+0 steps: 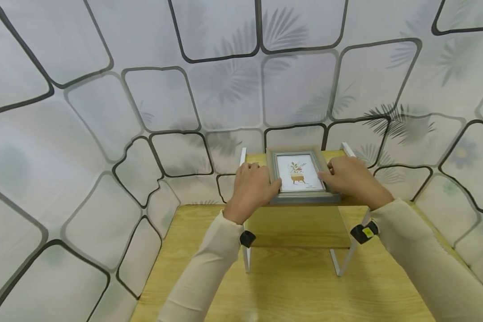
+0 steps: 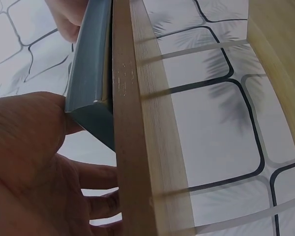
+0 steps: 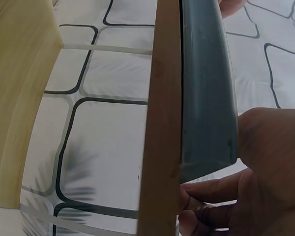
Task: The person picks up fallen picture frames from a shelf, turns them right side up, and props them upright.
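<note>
A grey picture frame (image 1: 319,165) with a print of a potted plant lies face up on the upper board of a small wooden rack (image 1: 255,158). My left hand (image 1: 253,188) grips the frame's left side, its thumb at the near corner. On the opposite side, my right hand (image 1: 352,179) holds the frame with its thumb over the edge. The left wrist view shows the blue-grey frame side (image 2: 91,59) right along the board's edge (image 2: 130,98), the fingers reaching to the board. Fingers of the right hand (image 3: 275,142) bend in below the frame's corner (image 3: 209,157).
The rack stands on white metal legs (image 1: 340,264) and has a lower shelf (image 1: 298,228). Under it is a light wooden table (image 1: 290,290). Cloth walls (image 1: 233,98) with dark looped lines and leaf prints rise behind and at both sides.
</note>
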`<act>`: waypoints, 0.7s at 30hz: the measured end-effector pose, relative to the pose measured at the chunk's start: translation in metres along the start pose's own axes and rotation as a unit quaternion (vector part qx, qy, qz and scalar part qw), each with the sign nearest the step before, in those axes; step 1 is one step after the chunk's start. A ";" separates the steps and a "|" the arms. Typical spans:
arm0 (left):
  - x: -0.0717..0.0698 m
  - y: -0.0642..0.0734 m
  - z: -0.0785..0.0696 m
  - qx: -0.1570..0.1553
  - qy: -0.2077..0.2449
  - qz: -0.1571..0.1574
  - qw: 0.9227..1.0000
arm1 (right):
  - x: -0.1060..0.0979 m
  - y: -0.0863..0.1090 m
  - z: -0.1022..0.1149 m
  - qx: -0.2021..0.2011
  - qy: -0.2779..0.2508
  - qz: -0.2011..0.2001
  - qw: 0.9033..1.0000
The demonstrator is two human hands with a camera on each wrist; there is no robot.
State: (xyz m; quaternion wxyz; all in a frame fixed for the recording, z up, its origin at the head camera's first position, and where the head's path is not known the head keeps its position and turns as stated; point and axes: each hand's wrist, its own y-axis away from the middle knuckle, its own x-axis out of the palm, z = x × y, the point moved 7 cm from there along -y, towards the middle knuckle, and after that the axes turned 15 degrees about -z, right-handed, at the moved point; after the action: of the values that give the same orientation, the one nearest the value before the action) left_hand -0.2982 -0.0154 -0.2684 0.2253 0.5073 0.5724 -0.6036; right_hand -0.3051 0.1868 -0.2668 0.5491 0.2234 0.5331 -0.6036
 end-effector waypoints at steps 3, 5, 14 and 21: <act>0.001 -0.002 0.000 0.009 0.001 -0.005 1.000 | 0.000 -0.001 0.000 0.006 -0.004 -0.002 1.000; 0.001 -0.003 0.001 0.010 -0.001 -0.004 1.000 | 0.000 -0.001 0.000 0.013 -0.013 -0.002 1.000; 0.002 -0.004 0.001 -0.017 0.004 -0.013 1.000 | 0.001 -0.002 -0.003 0.033 -0.047 -0.002 0.998; -0.001 -0.003 0.002 -0.047 0.041 -0.045 0.997 | -0.005 0.000 -0.002 0.060 -0.058 -0.031 0.996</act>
State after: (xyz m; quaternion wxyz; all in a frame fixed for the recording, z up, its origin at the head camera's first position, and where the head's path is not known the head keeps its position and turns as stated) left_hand -0.3008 -0.0163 -0.2666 0.1976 0.4946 0.6309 -0.5641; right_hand -0.3045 0.1912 -0.2628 0.5456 0.2036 0.4696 -0.6635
